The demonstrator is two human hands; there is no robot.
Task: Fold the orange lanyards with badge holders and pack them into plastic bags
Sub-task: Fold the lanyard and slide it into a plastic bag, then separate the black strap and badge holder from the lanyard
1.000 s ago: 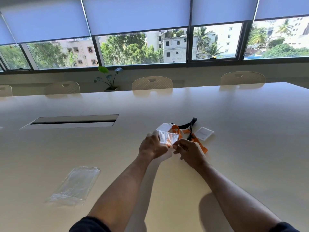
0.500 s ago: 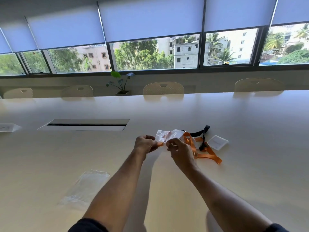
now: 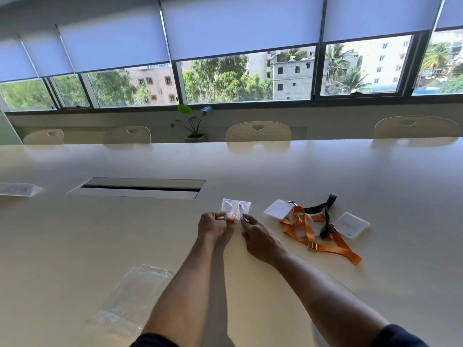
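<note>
On the table [image 3: 375,176], the small bag [image 3: 236,208] lies just beyond the left hand [image 3: 212,226] and right hand [image 3: 260,240]. To its right: 2 badge holders [image 3: 278,209] [image 3: 351,225] with tangled lanyards [image 3: 318,231] between. Near left: stacked bags [image 3: 132,296]. Far left: cable hatch [image 3: 140,188].

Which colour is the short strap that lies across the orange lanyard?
Black strap, over the orange lanyard; head view.
</note>
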